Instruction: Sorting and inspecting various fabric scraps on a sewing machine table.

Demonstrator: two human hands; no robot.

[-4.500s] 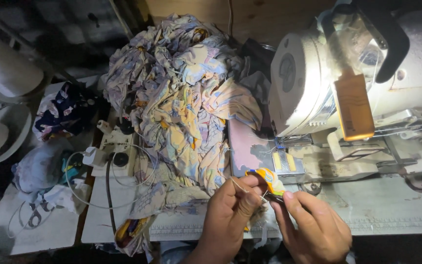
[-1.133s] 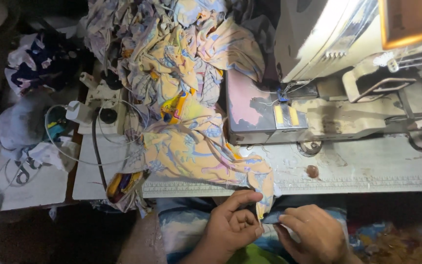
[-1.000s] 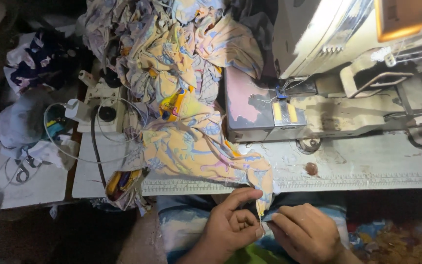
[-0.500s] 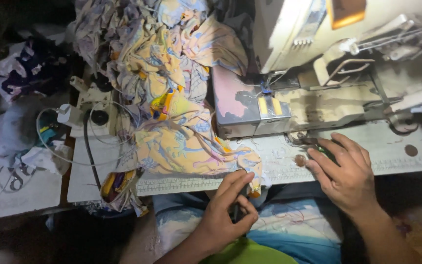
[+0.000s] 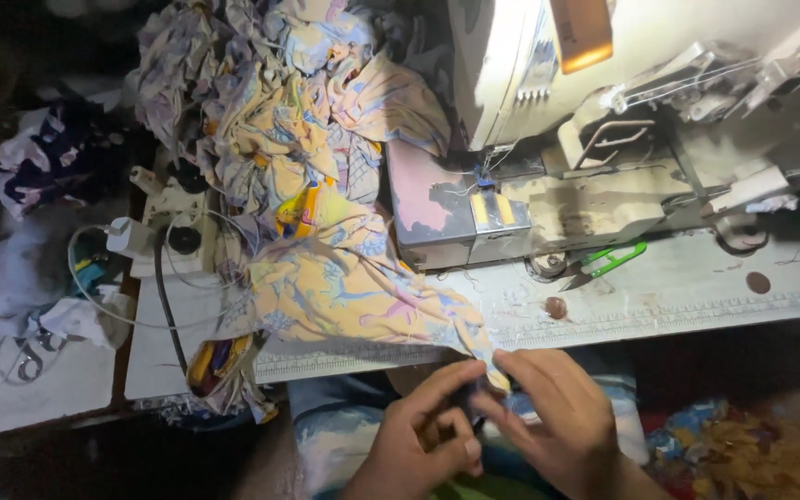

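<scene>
Both hands meet at the near edge of the sewing table [image 5: 659, 296]. My left hand [image 5: 423, 435] and my right hand [image 5: 553, 421] pinch the lower end of a yellow patterned cloth [image 5: 344, 287] that hangs over the table edge towards my lap. The cloth runs up and left into a crumpled heap [image 5: 270, 102]. A green thread snip [image 5: 608, 262] lies on the table in front of the white sewing machine [image 5: 604, 111], to the upper right of my hands.
A power strip with plugs and cables [image 5: 164, 231] sits left of the cloth. More dark and pale fabric [image 5: 43, 167] is piled at the far left. Coloured scraps [image 5: 743, 454] lie on the floor at the lower right.
My right hand came back from the table by the machine to the cloth's end beside my left hand. The green snip now lies on the table where that hand had been.
</scene>
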